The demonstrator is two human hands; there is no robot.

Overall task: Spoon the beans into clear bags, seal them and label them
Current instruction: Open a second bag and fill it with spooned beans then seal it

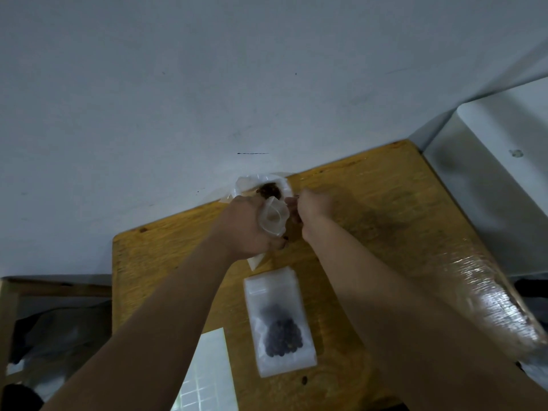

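Wooden desk (385,203) against a grey wall: another bag being filled.
Left grip (249,229) clenches a clear bag (272,221), mouth gaping, just beside the bean pouch (268,189) at the far edge. Right grip (311,206) is curled, its contents too blurred to tell. A filled bag (280,321) lies nearer. Risk: the soft mouth collapses and beans spill off the edge.

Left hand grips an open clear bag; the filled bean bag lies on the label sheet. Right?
No: the head view shows the filled bean bag on the table beside the label sheet, apart from it. The left hand does grip an open clear bag.
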